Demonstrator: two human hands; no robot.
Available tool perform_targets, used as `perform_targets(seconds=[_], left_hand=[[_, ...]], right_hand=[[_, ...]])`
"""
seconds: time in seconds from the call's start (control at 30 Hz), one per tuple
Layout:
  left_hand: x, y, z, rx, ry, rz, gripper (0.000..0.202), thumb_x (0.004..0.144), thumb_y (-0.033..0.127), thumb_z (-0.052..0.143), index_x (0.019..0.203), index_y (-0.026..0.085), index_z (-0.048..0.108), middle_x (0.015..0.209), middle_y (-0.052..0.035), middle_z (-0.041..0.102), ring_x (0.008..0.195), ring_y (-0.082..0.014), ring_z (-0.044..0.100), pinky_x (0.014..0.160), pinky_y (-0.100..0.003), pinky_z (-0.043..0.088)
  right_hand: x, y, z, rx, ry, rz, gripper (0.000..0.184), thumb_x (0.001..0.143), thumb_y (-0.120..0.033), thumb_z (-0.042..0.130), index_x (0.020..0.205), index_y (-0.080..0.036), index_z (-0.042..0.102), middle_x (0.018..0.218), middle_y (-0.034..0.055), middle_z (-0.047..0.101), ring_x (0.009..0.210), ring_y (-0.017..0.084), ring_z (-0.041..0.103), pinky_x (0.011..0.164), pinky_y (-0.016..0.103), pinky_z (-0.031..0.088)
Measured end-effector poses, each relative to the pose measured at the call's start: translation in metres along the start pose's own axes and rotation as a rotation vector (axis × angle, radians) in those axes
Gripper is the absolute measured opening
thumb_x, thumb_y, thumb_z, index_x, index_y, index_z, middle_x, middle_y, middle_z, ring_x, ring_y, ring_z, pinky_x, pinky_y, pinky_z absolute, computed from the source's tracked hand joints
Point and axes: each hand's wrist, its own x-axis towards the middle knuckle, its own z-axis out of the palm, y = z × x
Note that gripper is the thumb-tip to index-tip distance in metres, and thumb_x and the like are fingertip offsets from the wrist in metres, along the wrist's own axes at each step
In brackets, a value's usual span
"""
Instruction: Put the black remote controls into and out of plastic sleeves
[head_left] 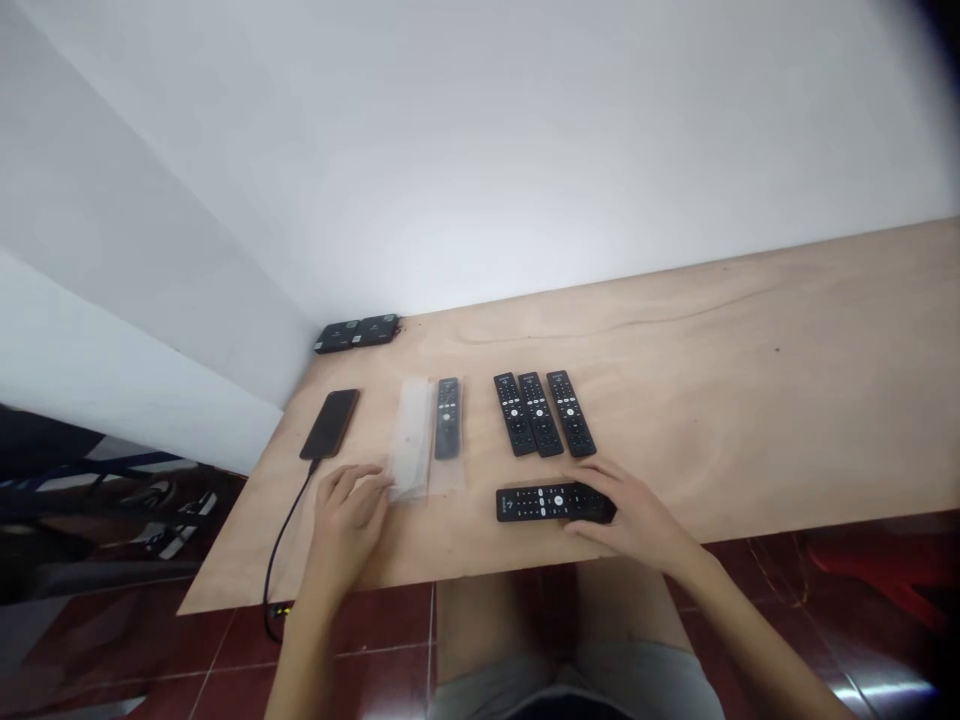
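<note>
My left hand (349, 515) sits on the plywood table (750, 400), its fingertips pinching the edge of a clear plastic bag (409, 440). My right hand (628, 515) grips the right end of a black remote control (541, 503) lying sideways near the table's front edge. Its far end is hidden under my fingers. Just right of the bag, another black remote (447, 418) lies upright on a second clear plastic sleeve (454, 475). Three more black remotes (541, 413) lie side by side above my right hand, apart from it.
A black smartphone (330, 424) lies at the left, its black cable (281, 545) running over the table's front edge. Two flat black devices (358, 334) stand in the back corner by the white wall (480, 150). My knees are below the front edge, over red floor tiles (375, 620).
</note>
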Motion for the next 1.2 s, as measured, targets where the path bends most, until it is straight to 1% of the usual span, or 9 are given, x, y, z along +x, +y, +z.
perform_targets(seconds=[0.17,0.27,0.37,0.53,0.8,0.93,1.03,1.13,1.2], left_hand=[[0.002,0.054,0.003,-0.202,0.002,-0.156,0.012,0.106,0.029,0.067,0.108,0.026,0.079,0.107,-0.0075,0.073,0.103,-0.0266,0.069,0.092,-0.043,0.058],[0.0,0.102,0.017,-0.342,-0.077,-0.233,0.017,0.108,0.032,0.063,0.11,0.026,0.079,0.107,-0.0075,0.074,0.102,-0.0253,0.071,0.091,-0.04,0.061],[-0.002,0.146,0.039,-0.467,-0.144,-0.279,0.018,0.108,0.031,0.062,0.112,0.026,0.078,0.099,-0.0058,0.074,0.087,-0.0228,0.072,0.077,-0.036,0.061],[-0.003,0.188,0.065,-0.568,-0.173,-0.321,0.016,0.108,0.031,0.062,0.107,0.027,0.078,0.1,-0.0056,0.078,0.092,-0.0254,0.075,0.085,-0.042,0.065],[0.001,0.192,0.069,-0.603,-0.209,-0.319,0.021,0.109,0.032,0.061,0.116,0.027,0.081,0.109,-0.0082,0.08,0.103,-0.0275,0.076,0.09,-0.046,0.067],[0.005,0.184,0.058,-0.566,-0.317,-0.169,0.027,0.108,0.024,0.062,0.128,0.029,0.079,0.121,-0.0102,0.075,0.116,-0.0286,0.072,0.1,-0.05,0.065],[0.013,0.172,0.047,-0.481,-0.415,-0.047,0.034,0.106,0.02,0.066,0.135,0.033,0.076,0.142,-0.0115,0.066,0.133,-0.0321,0.063,0.111,-0.057,0.059],[0.024,0.16,0.041,-0.405,-0.488,0.038,0.027,0.103,0.02,0.071,0.125,0.033,0.079,0.159,-0.0091,0.057,0.149,-0.036,0.05,0.119,-0.064,0.052],[0.031,0.154,0.041,-0.388,-0.514,0.071,0.023,0.101,0.021,0.075,0.122,0.032,0.078,0.158,-0.0074,0.059,0.153,-0.0366,0.046,0.122,-0.066,0.049]], right_hand=[[0.0,0.003,0.0,0.007,-0.023,-0.027,0.042,0.098,-0.035,0.08,0.14,-0.032,0.073,0.135,0.0098,0.075,0.122,0.034,0.073,0.107,0.053,0.062],[-0.005,0.004,-0.011,0.074,-0.054,0.007,0.041,0.099,-0.035,0.08,0.138,-0.031,0.073,0.135,0.0099,0.074,0.124,0.034,0.071,0.109,0.053,0.061],[-0.015,0.005,-0.027,0.152,-0.108,0.025,0.041,0.097,-0.038,0.083,0.136,-0.031,0.075,0.134,0.0096,0.075,0.125,0.035,0.07,0.111,0.055,0.059],[-0.03,0.004,-0.043,0.219,-0.119,0.052,0.038,0.095,-0.039,0.086,0.132,-0.032,0.077,0.13,0.0082,0.076,0.123,0.034,0.071,0.109,0.053,0.059],[-0.028,0.005,-0.03,0.159,-0.004,0.07,0.039,0.094,-0.03,0.083,0.132,-0.033,0.076,0.133,0.0075,0.075,0.124,0.035,0.07,0.109,0.054,0.059],[-0.025,0.007,-0.028,0.062,0.004,0.036,0.041,0.092,-0.026,0.084,0.132,-0.032,0.075,0.133,0.0084,0.072,0.126,0.035,0.065,0.11,0.056,0.057],[-0.024,0.008,-0.028,0.024,-0.001,0.023,0.042,0.09,-0.024,0.085,0.131,-0.031,0.075,0.135,0.0092,0.07,0.128,0.036,0.062,0.111,0.057,0.055],[-0.023,0.008,-0.028,0.023,-0.016,0.023,0.045,0.091,-0.022,0.084,0.134,-0.031,0.074,0.138,0.0094,0.067,0.13,0.036,0.06,0.112,0.057,0.054],[-0.023,0.007,-0.028,0.024,-0.02,0.024,0.046,0.091,-0.021,0.084,0.134,-0.031,0.074,0.138,0.0097,0.066,0.13,0.036,0.06,0.111,0.057,0.054]])
